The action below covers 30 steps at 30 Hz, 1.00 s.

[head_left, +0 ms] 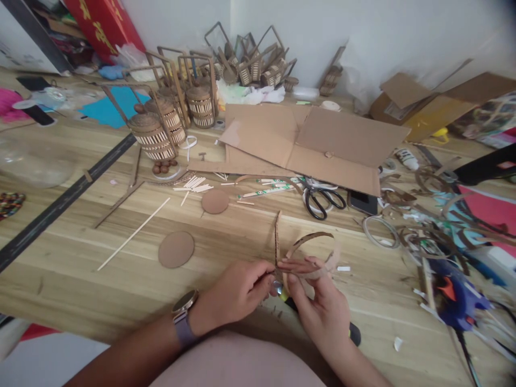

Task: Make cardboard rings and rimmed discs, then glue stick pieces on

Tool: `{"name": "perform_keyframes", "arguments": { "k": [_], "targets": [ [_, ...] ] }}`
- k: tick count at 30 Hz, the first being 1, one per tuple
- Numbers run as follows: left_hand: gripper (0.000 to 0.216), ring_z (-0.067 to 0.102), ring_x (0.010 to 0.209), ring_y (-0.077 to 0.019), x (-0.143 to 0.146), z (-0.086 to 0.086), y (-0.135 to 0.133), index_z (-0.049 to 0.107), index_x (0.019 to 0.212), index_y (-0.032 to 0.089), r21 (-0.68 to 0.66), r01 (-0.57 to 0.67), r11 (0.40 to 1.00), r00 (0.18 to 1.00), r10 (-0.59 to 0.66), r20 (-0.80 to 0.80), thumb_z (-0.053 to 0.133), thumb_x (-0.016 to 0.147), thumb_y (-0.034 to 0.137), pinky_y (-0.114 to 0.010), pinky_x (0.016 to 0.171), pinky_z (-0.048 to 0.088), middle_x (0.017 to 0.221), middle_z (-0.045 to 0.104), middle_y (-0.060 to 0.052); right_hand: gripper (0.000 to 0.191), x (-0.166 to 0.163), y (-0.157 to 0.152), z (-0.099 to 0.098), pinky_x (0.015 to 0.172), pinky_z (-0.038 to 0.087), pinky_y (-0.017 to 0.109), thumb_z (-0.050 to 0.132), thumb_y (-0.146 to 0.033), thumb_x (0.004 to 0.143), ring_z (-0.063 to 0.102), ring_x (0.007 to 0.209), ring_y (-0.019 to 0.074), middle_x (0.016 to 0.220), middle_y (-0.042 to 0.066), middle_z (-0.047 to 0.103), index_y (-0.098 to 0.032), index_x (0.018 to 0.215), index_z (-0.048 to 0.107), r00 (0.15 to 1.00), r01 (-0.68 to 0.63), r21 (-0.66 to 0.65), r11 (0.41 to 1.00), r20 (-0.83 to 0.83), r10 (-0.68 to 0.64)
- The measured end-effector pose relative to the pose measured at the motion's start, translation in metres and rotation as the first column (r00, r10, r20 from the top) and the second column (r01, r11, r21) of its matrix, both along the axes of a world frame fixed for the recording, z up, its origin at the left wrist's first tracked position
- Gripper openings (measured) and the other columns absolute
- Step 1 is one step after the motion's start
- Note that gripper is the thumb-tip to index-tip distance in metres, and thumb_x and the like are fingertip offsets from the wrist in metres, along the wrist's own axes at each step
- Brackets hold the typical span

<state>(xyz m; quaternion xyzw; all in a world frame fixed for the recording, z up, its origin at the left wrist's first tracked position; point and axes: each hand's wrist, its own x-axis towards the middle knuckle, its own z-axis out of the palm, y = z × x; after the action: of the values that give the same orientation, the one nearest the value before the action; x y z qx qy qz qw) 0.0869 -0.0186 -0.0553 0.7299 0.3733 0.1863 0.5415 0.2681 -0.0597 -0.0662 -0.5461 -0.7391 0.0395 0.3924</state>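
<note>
Both hands meet low in the middle of the wooden floor. My left hand (pixel 237 293), with a watch on its wrist, pinches the end of a brown cardboard strip (pixel 277 236) that stands upright. My right hand (pixel 320 298) grips the same strip where it curls into a ring (pixel 318 239), fingers pressed on the overlap. Under the hands lies a tool with a yellow and black handle (pixel 287 299), mostly hidden. Two round cardboard discs (pixel 176 249) lie to the left.
Black-handled scissors (pixel 320 201) and a phone (pixel 363 202) lie beyond the hands, by a flattened cardboard sheet (pixel 310 142). Woven cardboard lanterns (pixel 155 131) stand at the back left. A blue glue gun (pixel 457 301) and strip scraps crowd the right. Thin sticks (pixel 135 234) lie left.
</note>
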Motion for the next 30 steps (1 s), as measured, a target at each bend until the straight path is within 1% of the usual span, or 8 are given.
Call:
{"name": "perform_keyframes", "arguments": {
  "k": [3,6,10,15,21,26,28,30],
  "targets": [
    [0.025,0.064,0.074,-0.0154,-0.0003,-0.0004,0.0001,0.065,0.098,0.017,-0.015,-0.018,1.000,1.000,0.018,-0.017,0.046,0.096,0.033,-0.022,0.065,0.044,0.083,0.071,-0.003,0.010,-0.0006,-0.0016,-0.0003,0.088,0.047,0.041,0.054,-0.021,0.091,0.071,0.086,0.0225,0.088,0.002,0.076,-0.027,0.097,0.060,0.999,-0.031,0.021,0.999,0.021,0.031],
    [0.028,0.064,0.075,-0.0156,0.0000,-0.0017,0.0015,0.065,0.100,0.018,0.018,-0.041,0.999,0.999,0.041,-0.022,0.049,0.096,0.039,-0.022,0.062,0.041,0.086,0.071,-0.002,0.012,-0.0020,-0.0030,-0.0008,0.089,0.045,0.041,0.056,-0.018,0.089,0.071,0.087,0.0217,0.091,0.003,0.076,-0.026,0.098,0.059,0.995,-0.085,0.042,0.995,0.055,0.083],
    [0.027,0.064,0.074,-0.0157,0.0008,-0.0013,0.0024,0.066,0.093,0.017,0.038,-0.067,0.997,0.997,0.069,-0.044,0.044,0.098,0.033,-0.023,0.063,0.041,0.083,0.072,-0.003,0.011,-0.0037,-0.0030,-0.0024,0.089,0.045,0.041,0.058,-0.017,0.088,0.071,0.092,0.0221,0.095,0.004,0.076,-0.025,0.095,0.057,0.995,-0.088,0.042,0.995,0.042,0.086],
    [0.027,0.066,0.077,-0.0164,0.0011,0.0011,0.0015,0.065,0.096,0.017,-0.001,-0.045,0.999,0.999,0.045,-0.016,0.043,0.098,0.032,-0.022,0.065,0.044,0.084,0.072,-0.003,0.014,-0.0038,-0.0021,-0.0030,0.090,0.046,0.041,0.058,-0.016,0.087,0.072,0.089,0.0218,0.093,0.003,0.076,-0.025,0.098,0.057,0.996,-0.085,0.037,0.996,0.022,0.084],
    [0.026,0.067,0.075,-0.0155,0.0009,0.0001,0.0017,0.063,0.090,0.017,0.013,-0.017,1.000,1.000,0.017,-0.015,0.041,0.098,0.027,-0.022,0.065,0.044,0.081,0.072,-0.003,0.013,-0.0021,-0.0018,-0.0021,0.093,0.044,0.044,0.051,-0.016,0.091,0.072,0.089,0.0225,0.090,0.001,0.076,-0.026,0.099,0.054,0.998,-0.056,0.027,0.998,-0.014,0.056],
    [0.026,0.065,0.074,-0.0153,0.0003,0.0004,0.0009,0.064,0.086,0.016,0.032,-0.002,0.999,1.000,0.003,-0.028,0.041,0.097,0.024,-0.022,0.066,0.043,0.080,0.071,-0.003,0.011,-0.0017,-0.0027,-0.0009,0.091,0.046,0.043,0.050,-0.018,0.092,0.072,0.092,0.0230,0.089,0.001,0.077,-0.026,0.098,0.054,1.000,-0.031,-0.004,1.000,-0.006,0.030],
    [0.024,0.064,0.072,-0.0150,0.0002,0.0005,0.0005,0.064,0.088,0.016,0.034,-0.018,0.999,0.999,0.019,-0.040,0.043,0.096,0.024,-0.022,0.063,0.042,0.080,0.071,-0.003,0.011,-0.0016,-0.0033,0.0007,0.091,0.047,0.043,0.050,-0.017,0.091,0.072,0.091,0.0234,0.090,0.002,0.077,-0.026,0.098,0.054,0.999,-0.033,0.008,0.999,-0.008,0.034],
    [0.024,0.063,0.072,-0.0152,0.0003,0.0004,0.0006,0.065,0.092,0.017,0.041,-0.024,0.999,0.999,0.026,-0.039,0.046,0.096,0.030,-0.022,0.062,0.041,0.083,0.071,-0.003,0.012,-0.0016,-0.0039,0.0023,0.091,0.047,0.043,0.051,-0.017,0.090,0.072,0.090,0.0230,0.089,0.002,0.077,-0.026,0.097,0.055,0.999,-0.053,0.019,0.998,-0.007,0.053]
  ]
}}
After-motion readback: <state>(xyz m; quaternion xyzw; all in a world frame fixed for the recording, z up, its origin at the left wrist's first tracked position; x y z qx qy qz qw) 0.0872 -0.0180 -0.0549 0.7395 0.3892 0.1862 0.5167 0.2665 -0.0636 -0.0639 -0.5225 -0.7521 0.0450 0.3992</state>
